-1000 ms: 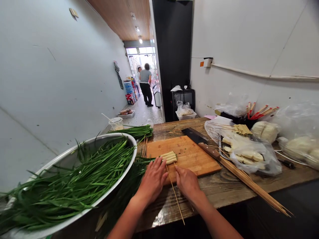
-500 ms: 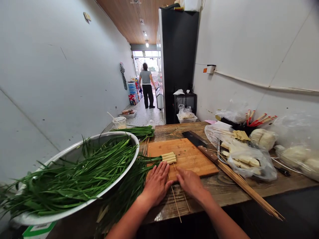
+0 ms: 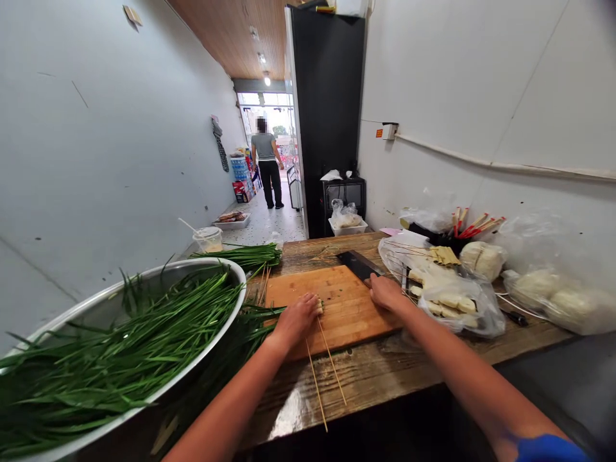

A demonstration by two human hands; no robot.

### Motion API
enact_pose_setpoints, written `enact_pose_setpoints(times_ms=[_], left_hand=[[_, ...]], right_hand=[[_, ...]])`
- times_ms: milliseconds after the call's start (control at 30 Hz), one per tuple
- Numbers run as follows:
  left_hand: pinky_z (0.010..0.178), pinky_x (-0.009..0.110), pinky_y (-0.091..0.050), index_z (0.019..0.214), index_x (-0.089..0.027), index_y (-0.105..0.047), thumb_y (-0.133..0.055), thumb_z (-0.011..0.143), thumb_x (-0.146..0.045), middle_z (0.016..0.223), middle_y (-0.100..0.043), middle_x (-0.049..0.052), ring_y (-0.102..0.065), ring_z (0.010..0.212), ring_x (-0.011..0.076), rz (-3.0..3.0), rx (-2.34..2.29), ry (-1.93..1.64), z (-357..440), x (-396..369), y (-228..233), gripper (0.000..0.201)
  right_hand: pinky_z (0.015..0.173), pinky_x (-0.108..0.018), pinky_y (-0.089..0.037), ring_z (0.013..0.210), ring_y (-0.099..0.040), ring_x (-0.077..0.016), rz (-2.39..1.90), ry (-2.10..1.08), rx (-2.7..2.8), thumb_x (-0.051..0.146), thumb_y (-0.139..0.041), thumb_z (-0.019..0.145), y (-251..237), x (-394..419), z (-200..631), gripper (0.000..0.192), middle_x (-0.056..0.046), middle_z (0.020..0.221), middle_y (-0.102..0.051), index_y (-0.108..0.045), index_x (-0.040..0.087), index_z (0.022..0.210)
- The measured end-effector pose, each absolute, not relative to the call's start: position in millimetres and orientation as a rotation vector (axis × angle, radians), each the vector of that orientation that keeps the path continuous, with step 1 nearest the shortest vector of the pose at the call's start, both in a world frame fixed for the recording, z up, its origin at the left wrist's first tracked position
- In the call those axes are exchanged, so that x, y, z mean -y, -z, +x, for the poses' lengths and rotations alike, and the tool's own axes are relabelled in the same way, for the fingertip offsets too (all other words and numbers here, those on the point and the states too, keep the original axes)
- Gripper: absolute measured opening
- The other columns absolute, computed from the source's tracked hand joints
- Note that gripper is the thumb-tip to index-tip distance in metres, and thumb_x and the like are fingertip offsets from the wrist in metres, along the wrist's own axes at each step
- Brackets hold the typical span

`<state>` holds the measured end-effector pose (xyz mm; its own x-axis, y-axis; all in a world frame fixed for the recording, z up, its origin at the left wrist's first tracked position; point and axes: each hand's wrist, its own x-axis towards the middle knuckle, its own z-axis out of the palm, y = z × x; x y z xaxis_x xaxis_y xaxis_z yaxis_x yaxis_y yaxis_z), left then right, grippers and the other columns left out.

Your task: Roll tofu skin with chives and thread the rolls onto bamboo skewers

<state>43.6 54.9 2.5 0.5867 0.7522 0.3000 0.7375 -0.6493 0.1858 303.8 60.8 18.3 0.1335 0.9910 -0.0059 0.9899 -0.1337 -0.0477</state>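
My left hand (image 3: pixel 299 316) is over the pale skewered rolls with green chives inside (image 3: pixel 321 305), fingers curled down on them and hiding most of them. Long chives (image 3: pixel 274 313) trail from the rolls to the left. Two thin bamboo skewers (image 3: pixel 332 362) stick out from under that hand toward me, past the front of the wooden cutting board (image 3: pixel 346 321). At the board's right side, my right hand (image 3: pixel 385 292) is closed round the handle of a cleaver (image 3: pixel 357 264). Its dark blade lies flat at the board's far right edge.
A large metal basin of chives (image 3: pixel 158 346) stands at the left, with another chive bundle (image 3: pixel 250 255) behind it. On the right are a plastic-covered tray of pale pieces (image 3: pixel 443 301), bagged white food (image 3: pixel 553 295) and red-tipped sticks (image 3: pixel 476 224). A person (image 3: pixel 267 160) stands by the far doorway.
My right hand has left the skewers and moved right to the cleaver handle. My left hand has shifted onto the rolls and now covers them. The view has turned slightly right.
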Motion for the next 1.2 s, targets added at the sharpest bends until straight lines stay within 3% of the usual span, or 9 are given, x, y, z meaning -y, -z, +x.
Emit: enact_pose_setpoints(times_ms=[133,267,467,533,600,700,967,1200], left_hand=[[0.096,0.034,-0.044,0.097,-0.021,-0.064,-0.042,0.091,-0.033,0.106,-0.064,0.005,-0.056,0.107,0.0192,2.761,-1.142,-0.689,31,-50,4,0.025],[0.096,0.037,-0.045,0.109,-0.023,-0.061,-0.042,0.091,-0.036,0.118,-0.06,0.006,-0.054,0.111,0.0201,2.722,-1.192,-0.87,27,-54,17,0.029],[0.096,0.042,-0.045,0.107,-0.024,-0.064,-0.043,0.09,-0.038,0.116,-0.062,0.007,-0.055,0.111,0.0226,2.715,-1.18,-0.926,30,-59,28,0.03],[0.096,0.043,-0.045,0.105,-0.023,-0.065,-0.044,0.09,-0.038,0.116,-0.062,0.008,-0.055,0.111,0.0237,2.714,-1.194,-0.93,31,-59,29,0.03],[0.097,0.043,-0.044,0.106,-0.023,-0.064,-0.044,0.09,-0.037,0.117,-0.061,0.008,-0.054,0.113,0.0235,2.725,-1.197,-0.919,31,-59,29,0.03],[0.097,0.042,-0.044,0.107,-0.023,-0.064,-0.041,0.091,-0.036,0.117,-0.061,0.008,-0.055,0.112,0.0225,2.735,-1.186,-0.907,32,-58,26,0.03],[0.095,0.04,-0.044,0.103,-0.021,-0.064,-0.04,0.091,-0.034,0.113,-0.063,0.008,-0.057,0.107,0.022,2.709,-1.16,-0.927,34,-55,22,0.03],[0.091,0.04,-0.045,0.1,-0.02,-0.065,-0.038,0.091,-0.033,0.108,-0.065,0.009,-0.058,0.102,0.0229,2.698,-1.148,-0.935,34,-55,22,0.031]], right_hand=[[0.074,-0.03,-0.043,0.095,-0.062,-0.0243,-2.311,-0.042,2.012,0.018,-0.045,0.085,-26,-62,299,0.031,-0.019,0.102,-0.062,-0.048,0.009,0.115],[0.074,-0.027,-0.044,0.09,-0.063,-0.0205,-2.095,-0.195,1.802,0.031,-0.044,0.088,-45,-42,289,0.037,-0.013,0.099,-0.065,-0.042,0.016,0.122],[0.05,-0.021,-0.045,0.049,-0.061,-0.0117,-1.815,-0.91,1.681,0.025,-0.032,0.089,-81,4,259,0.029,-0.001,0.068,-0.067,-0.044,0.016,0.114],[0.053,-0.021,-0.045,0.05,-0.061,-0.0123,-1.888,-0.847,1.853,0.023,-0.032,0.088,-88,14,249,0.027,-0.003,0.066,-0.067,-0.051,0.015,0.105],[0.061,-0.023,-0.045,0.063,-0.065,-0.0158,-1.983,-0.616,2.041,0.02,-0.037,0.085,-91,20,239,0.024,-0.008,0.072,-0.068,-0.057,0.012,0.097],[0.068,-0.024,-0.043,0.082,-0.065,-0.0208,-2.045,-0.357,2.182,0.017,-0.041,0.082,-91,26,229,0.025,-0.014,0.083,-0.068,-0.057,0.009,0.099],[0.056,-0.022,-0.039,0.06,-0.064,-0.015,-2.116,-0.415,2.197,0.016,-0.036,0.086,-99,32,216,0.027,-0.01,0.073,-0.066,-0.051,0.007,0.108],[0.06,-0.023,-0.04,0.065,-0.065,-0.0173,-2.137,-0.394,2.228,0.016,-0.037,0.085,-100,34,211,0.027,-0.009,0.065,-0.066,-0.054,0.006,0.104]])
